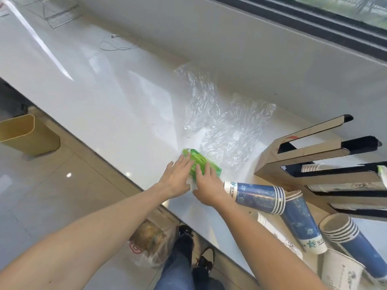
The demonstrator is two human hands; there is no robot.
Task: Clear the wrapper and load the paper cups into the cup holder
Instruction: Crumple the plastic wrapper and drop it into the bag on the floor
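A crumpled clear plastic wrapper (226,122) with a green printed end (199,162) lies on the white counter (104,91). My left hand (178,176) and my right hand (207,183) both press flat on the green end, fingers spread. Stacks of blue paper cups (257,195) lie on their sides to the right of my right hand, with more blue cups (301,222) and white cups (343,271) beyond. A cardboard cup holder (293,162) with long slots lies at the right, and some cups sit in its slots.
A yellow bin (27,135) stands on the floor at the left. A plastic bag (152,243) with contents sits on the floor below the counter edge. A white cable (117,42) and a wire rack (56,11) are at the far end of the counter.
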